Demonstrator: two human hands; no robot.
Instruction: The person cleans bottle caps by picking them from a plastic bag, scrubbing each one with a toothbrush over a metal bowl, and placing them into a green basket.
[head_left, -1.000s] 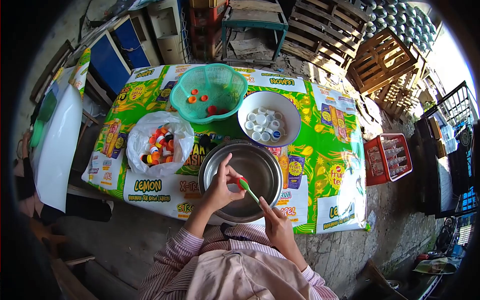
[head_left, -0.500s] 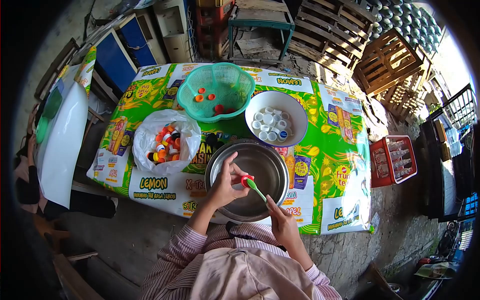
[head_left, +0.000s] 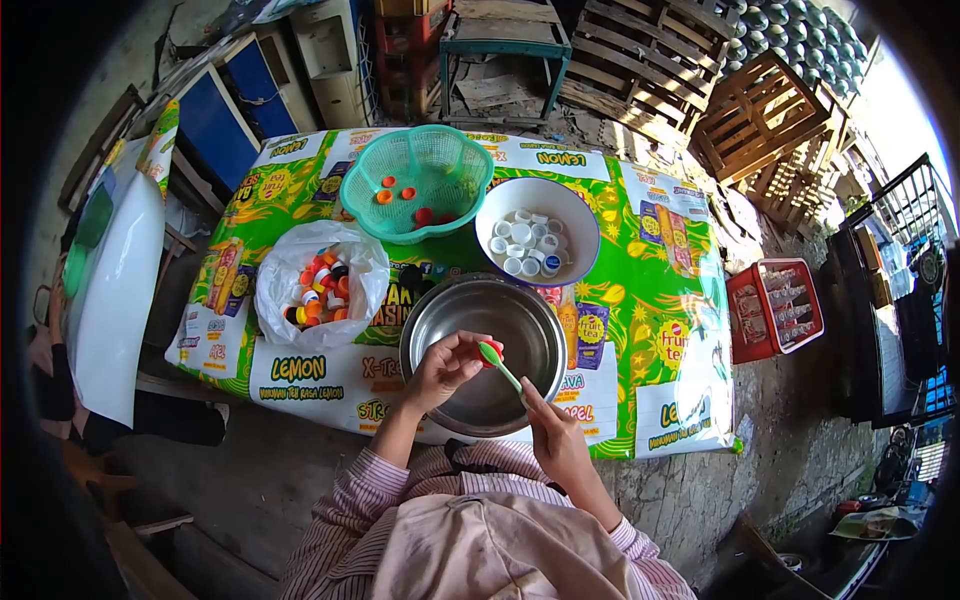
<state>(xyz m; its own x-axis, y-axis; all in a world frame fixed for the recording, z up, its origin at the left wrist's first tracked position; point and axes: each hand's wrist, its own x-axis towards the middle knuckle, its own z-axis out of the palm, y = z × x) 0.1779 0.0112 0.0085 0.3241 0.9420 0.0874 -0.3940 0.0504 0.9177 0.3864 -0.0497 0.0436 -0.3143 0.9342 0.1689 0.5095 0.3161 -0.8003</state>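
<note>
A red bottle cap (head_left: 492,353) is pinched in my left hand (head_left: 446,372), above the steel bowl (head_left: 540,318). My right hand (head_left: 556,436) is closed round the handle of a green-and-white brush-like tool (head_left: 508,374), whose green end touches the cap. Behind the bowl stand a white basin (head_left: 585,205) with white caps (head_left: 528,245) and a green basket (head_left: 465,160) with several red and orange caps (head_left: 408,193). A white plastic bag (head_left: 275,280) full of coloured caps lies left of the bowl.
A printed green-and-white cloth (head_left: 650,340) covers the table. Right of it stands a red crate (head_left: 752,318) with wrapped items. Wooden pallets (head_left: 640,60) and a teal-framed stand (head_left: 505,45) are behind. At the far left, part of another person (head_left: 150,422) shows beside a white surface (head_left: 120,290).
My left hand has turned and its fingers have folded down round the red cap. The tool's end has stayed at the cap. The whole view has shifted slightly.
</note>
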